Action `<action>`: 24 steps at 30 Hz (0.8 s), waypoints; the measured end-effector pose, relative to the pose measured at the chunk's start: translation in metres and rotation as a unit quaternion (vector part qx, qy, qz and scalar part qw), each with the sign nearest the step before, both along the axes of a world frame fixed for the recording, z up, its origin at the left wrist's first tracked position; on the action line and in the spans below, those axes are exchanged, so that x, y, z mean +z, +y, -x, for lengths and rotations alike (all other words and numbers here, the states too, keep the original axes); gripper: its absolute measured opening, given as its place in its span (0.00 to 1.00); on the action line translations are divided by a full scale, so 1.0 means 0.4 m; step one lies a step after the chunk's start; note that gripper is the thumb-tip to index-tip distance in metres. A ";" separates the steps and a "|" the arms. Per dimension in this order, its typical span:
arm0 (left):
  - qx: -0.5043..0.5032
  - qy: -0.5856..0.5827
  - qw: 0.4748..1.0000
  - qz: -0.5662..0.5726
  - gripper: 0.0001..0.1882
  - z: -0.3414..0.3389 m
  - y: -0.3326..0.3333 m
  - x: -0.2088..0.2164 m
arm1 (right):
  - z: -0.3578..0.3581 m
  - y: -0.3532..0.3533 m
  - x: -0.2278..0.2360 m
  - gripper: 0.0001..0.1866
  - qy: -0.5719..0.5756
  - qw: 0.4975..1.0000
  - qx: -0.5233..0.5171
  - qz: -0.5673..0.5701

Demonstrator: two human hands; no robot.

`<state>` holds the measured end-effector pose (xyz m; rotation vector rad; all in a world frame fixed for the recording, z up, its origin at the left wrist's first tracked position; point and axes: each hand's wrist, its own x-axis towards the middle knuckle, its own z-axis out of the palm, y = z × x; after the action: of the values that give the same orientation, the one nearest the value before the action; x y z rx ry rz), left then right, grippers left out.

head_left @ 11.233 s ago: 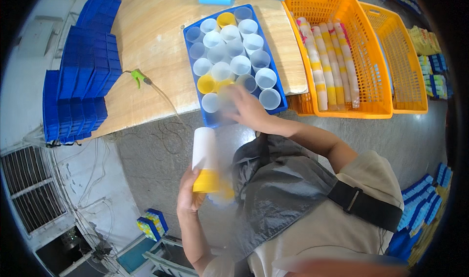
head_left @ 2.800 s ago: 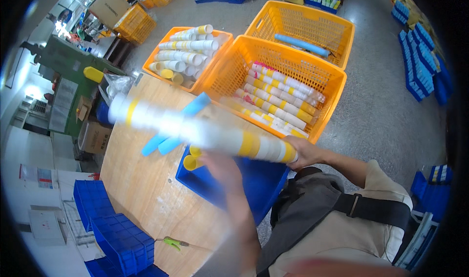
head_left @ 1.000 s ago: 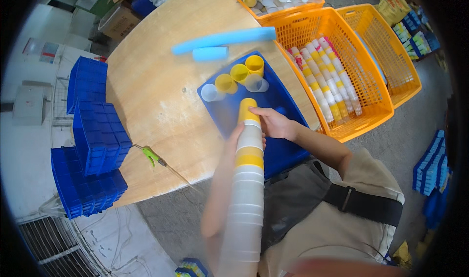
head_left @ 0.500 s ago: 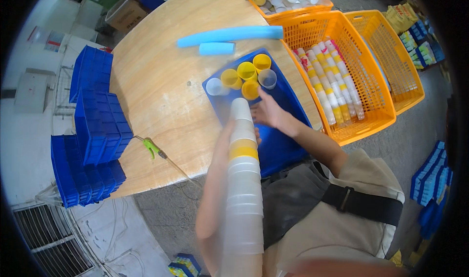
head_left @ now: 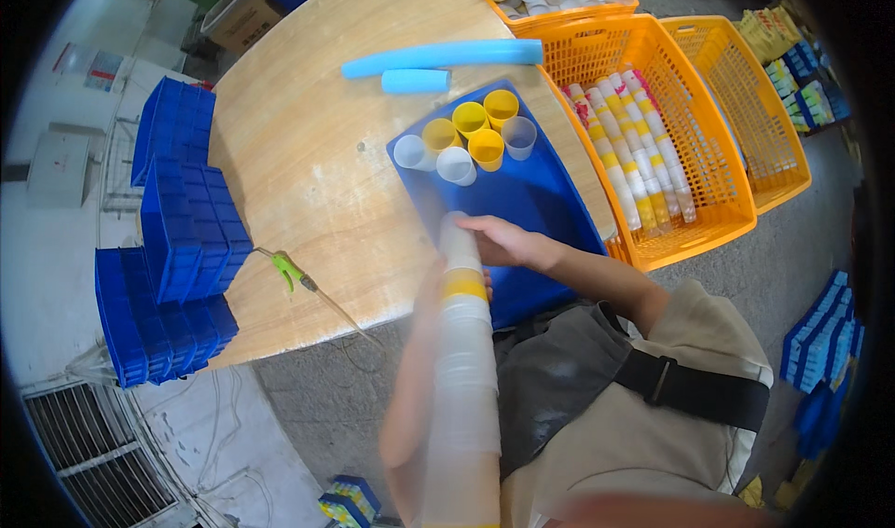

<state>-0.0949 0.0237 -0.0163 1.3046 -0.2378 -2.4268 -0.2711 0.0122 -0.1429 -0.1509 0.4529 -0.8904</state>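
One wooden desk (head_left: 308,155) | blue tray (head_left: 531,202), six cups (head_left: 466,137) | orange baskets (head_left: 709,155) on grey floor | right hand (head_left: 499,241) grip closed on cup stack (head_left: 461,360) top | left hand blurred, grip unclear.

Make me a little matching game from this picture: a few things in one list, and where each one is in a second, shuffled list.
Things:
1. tall cup stack
2. loose cups
3. blue foam tubes
4. green tool

Places:
A. far end of the blue tray
B. wooden table, beyond the tray
C. in the person's hands
D. near table edge, left of the tray

Pairs: 1-C, 2-A, 3-B, 4-D
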 end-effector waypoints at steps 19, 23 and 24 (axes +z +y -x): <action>-0.036 -0.038 0.999 0.015 0.29 0.068 0.026 0.105 | 0.059 0.033 0.068 0.25 0.095 0.988 -0.102 -0.067; 0.003 0.023 1.000 -0.015 0.26 0.108 0.038 0.102 | 0.152 0.081 0.109 0.39 0.060 0.945 -0.268 -0.180; 0.008 0.068 0.997 -0.022 0.26 0.114 0.040 0.101 | 0.147 0.090 0.114 0.42 0.061 0.925 -0.257 -0.274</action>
<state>-0.1407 0.0397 0.0243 1.1472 -0.1384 -2.5086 -0.3299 0.0482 -0.0975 0.4505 0.8663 -1.2339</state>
